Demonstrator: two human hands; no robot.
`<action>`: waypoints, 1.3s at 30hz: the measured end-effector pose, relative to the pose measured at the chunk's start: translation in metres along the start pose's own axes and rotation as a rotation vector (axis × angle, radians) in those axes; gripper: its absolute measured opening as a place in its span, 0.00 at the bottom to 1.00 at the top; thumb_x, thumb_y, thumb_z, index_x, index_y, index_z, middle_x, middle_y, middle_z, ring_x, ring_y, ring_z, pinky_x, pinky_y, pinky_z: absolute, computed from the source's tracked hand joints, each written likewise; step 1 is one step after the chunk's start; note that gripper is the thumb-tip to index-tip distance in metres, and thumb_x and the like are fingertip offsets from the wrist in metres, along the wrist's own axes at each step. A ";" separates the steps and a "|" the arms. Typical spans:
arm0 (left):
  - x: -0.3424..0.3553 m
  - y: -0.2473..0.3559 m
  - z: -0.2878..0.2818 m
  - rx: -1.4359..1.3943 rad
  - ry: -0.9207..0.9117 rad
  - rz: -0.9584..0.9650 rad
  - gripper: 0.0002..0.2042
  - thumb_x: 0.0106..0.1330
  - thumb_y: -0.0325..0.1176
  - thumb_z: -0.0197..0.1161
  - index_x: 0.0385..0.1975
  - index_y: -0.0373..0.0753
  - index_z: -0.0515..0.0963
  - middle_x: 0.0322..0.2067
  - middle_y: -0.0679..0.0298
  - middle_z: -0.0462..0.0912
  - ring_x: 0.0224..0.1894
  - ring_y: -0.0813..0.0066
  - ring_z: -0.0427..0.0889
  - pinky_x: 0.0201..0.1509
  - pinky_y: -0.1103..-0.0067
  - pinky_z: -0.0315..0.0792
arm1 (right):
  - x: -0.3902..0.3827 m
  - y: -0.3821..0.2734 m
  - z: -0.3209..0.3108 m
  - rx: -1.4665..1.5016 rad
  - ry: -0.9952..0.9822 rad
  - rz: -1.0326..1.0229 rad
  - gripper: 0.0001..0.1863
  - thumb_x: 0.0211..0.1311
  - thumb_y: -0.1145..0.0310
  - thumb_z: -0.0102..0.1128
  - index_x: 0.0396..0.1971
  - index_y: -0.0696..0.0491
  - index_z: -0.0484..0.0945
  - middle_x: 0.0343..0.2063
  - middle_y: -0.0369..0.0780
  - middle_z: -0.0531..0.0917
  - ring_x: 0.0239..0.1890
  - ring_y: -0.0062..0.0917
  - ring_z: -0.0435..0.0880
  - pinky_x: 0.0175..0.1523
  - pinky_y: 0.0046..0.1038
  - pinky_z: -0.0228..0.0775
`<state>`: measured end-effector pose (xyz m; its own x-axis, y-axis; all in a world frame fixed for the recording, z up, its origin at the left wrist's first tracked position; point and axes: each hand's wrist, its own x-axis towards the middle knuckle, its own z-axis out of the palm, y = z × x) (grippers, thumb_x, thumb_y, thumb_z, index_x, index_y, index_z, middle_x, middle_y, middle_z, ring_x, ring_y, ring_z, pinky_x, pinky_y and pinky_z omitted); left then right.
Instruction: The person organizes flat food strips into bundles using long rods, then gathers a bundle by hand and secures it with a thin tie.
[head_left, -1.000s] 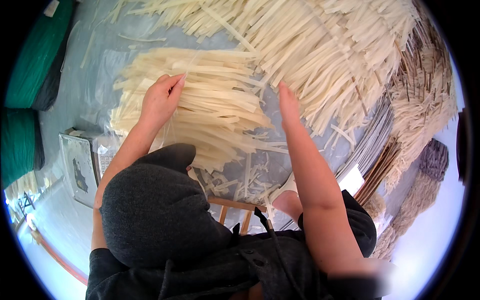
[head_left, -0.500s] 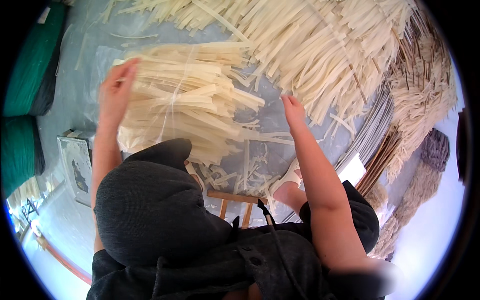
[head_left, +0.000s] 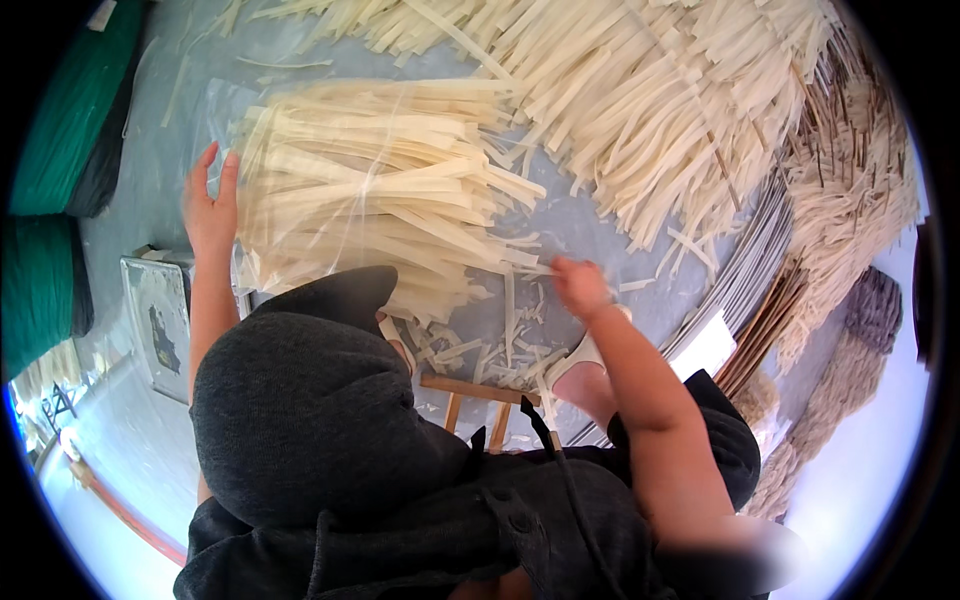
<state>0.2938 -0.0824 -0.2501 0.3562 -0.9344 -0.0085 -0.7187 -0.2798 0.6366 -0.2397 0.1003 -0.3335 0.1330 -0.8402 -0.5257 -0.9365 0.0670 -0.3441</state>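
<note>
A broad pile of cream flat strips, like dried wide noodles, lies crosswise in front of me, with clear plastic film showing at its left end. A thin pale line crosses the pile; whether it is string or a plastic edge I cannot tell. My left hand is open beside the pile's left end, thumb and fingers apart. Low at the right end, my right hand is closed, its fingertips pinching the end of a pale strip that sticks out of the pile.
A larger heap of loose strips spreads at the far right, beside grey rods and brown sticks. Green bundles stand at left near a worn metal box. Scraps and a wooden stool are by my feet.
My left hand has come off the pile's upper left corner, moving left and nearer me, fingers spreading. My right hand has moved nearer me and closed on a strip end.
</note>
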 end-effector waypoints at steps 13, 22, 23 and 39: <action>-0.064 0.111 0.027 -0.033 -0.509 0.446 0.09 0.63 0.37 0.63 0.33 0.38 0.75 0.29 0.65 0.77 0.28 0.72 0.75 0.35 0.77 0.72 | 0.017 -0.148 -0.125 0.068 0.341 -0.495 0.15 0.59 0.71 0.56 0.47 0.47 0.76 0.28 0.40 0.83 0.31 0.35 0.83 0.35 0.34 0.75; -0.067 0.130 -0.003 -0.226 -0.647 0.283 0.07 0.63 0.32 0.63 0.34 0.35 0.77 0.26 0.67 0.78 0.27 0.81 0.73 0.32 0.82 0.68 | 0.044 -0.272 -0.098 -0.024 0.441 -0.628 0.19 0.57 0.67 0.60 0.50 0.49 0.77 0.31 0.40 0.80 0.40 0.32 0.80 0.50 0.35 0.71; -0.065 0.127 -0.005 -0.220 -0.642 0.274 0.07 0.63 0.32 0.63 0.34 0.35 0.77 0.26 0.67 0.78 0.27 0.81 0.73 0.32 0.82 0.68 | 0.046 -0.268 -0.102 -0.005 0.464 -0.606 0.19 0.57 0.66 0.61 0.51 0.50 0.76 0.36 0.42 0.80 0.44 0.33 0.79 0.54 0.36 0.68; 0.006 0.015 -0.010 -0.450 -0.357 -0.302 0.32 0.67 0.58 0.54 0.64 0.42 0.66 0.63 0.57 0.68 0.67 0.66 0.63 0.68 0.72 0.55 | 0.098 -0.186 -0.099 1.258 0.209 0.163 0.41 0.65 0.39 0.47 0.70 0.50 0.53 0.69 0.40 0.57 0.70 0.33 0.54 0.71 0.40 0.40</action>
<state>0.2917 -0.0897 -0.2328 0.2277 -0.8667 -0.4439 -0.2702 -0.4942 0.8263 -0.0849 -0.0479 -0.2444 -0.1134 -0.8349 -0.5387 0.0276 0.5393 -0.8417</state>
